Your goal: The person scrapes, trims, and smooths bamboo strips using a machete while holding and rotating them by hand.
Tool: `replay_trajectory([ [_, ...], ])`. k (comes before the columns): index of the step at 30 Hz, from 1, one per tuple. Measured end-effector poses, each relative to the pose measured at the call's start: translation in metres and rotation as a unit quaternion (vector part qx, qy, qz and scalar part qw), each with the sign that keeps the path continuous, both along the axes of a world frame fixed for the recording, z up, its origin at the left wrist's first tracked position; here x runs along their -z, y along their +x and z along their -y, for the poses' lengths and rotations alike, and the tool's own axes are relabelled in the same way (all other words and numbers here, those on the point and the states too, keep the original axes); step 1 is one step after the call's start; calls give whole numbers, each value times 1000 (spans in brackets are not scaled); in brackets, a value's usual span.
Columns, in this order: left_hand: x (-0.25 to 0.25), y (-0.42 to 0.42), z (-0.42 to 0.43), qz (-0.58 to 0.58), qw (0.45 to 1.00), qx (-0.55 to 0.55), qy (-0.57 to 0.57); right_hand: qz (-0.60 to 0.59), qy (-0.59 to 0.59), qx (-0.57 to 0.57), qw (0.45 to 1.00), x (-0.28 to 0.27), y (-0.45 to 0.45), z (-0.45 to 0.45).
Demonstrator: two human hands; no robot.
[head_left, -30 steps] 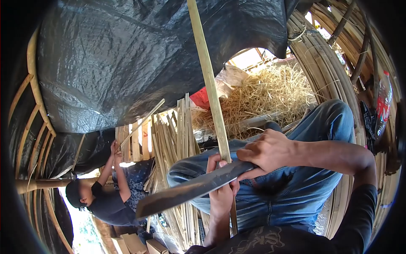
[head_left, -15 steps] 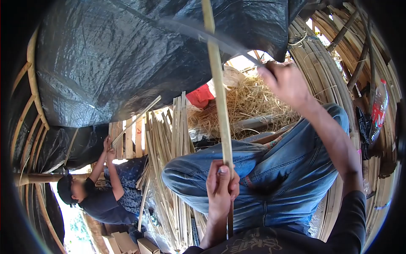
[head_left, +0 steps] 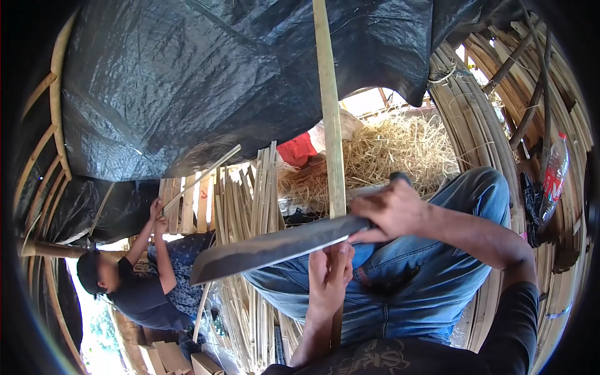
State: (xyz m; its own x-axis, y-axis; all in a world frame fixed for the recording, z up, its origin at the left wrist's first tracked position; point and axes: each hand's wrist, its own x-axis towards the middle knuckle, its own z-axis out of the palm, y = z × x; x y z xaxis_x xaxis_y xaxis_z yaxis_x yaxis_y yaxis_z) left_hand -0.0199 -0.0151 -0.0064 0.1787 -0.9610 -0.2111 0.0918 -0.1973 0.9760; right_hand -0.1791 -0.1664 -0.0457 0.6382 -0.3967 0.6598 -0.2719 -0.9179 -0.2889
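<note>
Wrapping the left grip (head_left: 328,281) around a long pale strip (head_left: 329,112), just below the knife, and pointing this strip from the lap (head_left: 425,300) up toward the dark sheet (head_left: 187,81). Clasping one end of the big knife (head_left: 275,247) in the right grip (head_left: 390,212), and holding it slantwise across the front of the strip. Not being able to tell, from this angle, about real contact between edge and strip. Probably working at the step of shaving or trimming the strip. Seemingly calling next for a steady strip, a controlled knife angle, and much care for the left grip, so near to the edge.
</note>
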Motion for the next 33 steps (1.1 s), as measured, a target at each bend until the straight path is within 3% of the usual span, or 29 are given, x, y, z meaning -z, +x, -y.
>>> replay_trajectory([
  [2, -5, -6, -7, 10, 1000, 11, -2, -6, -64, 83, 995, 3, -10, 25],
  [6, -7, -4, -24, -34, 998, 28, 41, 94, 174, 310, 930, -7, -39, 77],
  [8, -9, -6, -20, -68, 996, 41, 41, 108, 263, 297, 912, -11, -48, 65],
  [10, -9, -7, -12, -109, 992, 51, 41, 61, 243, 217, 943, 0, -40, 44],
  [12, -10, -8, -2, -76, 995, 52, 27, 23, 142, 88, 986, -3, -30, 26],
  [13, -9, -8, 1, -64, 997, 44, 22, 24, 139, 87, 986, -5, -27, 26],
  [15, -11, -5, -1, -33, 999, 31, 15, 22, -50, -18, 998, -6, -19, 29],
  [18, -13, 4, -22, -56, 997, 38, 25, 62, -14, 57, 996, 9, -32, 56],
  [20, -13, 13, -33, -69, 996, 48, 20, 58, 135, 204, 968, 6, -45, 75],
  [22, -9, 20, -39, -139, 988, 60, 40, 136, 153, 307, 930, -11, -49, 83],
  [24, -2, 23, -38, -157, 984, 68, 45, 137, 156, 326, 922, 2, -52, 87],
  [26, -2, 24, -32, -172, 980, 75, 63, 106, 304, 289, 902, 10, -48, 69],
  [28, -2, 23, -22, -184, 979, 69, 56, 75, 274, 194, 939, 7, -39, 47],
  [30, -3, 22, -17, -194, 978, 60, 50, 24, 151, 92, 984, 9, -34, 46],
  [31, -4, 23, -17, -200, 976, 66, 49, 8, 25, 91, 996, 7, -31, 49],
  [33, -7, 27, -23, -212, 973, 78, 51, 34, -20, 90, 995, 11, -32, 63],
])
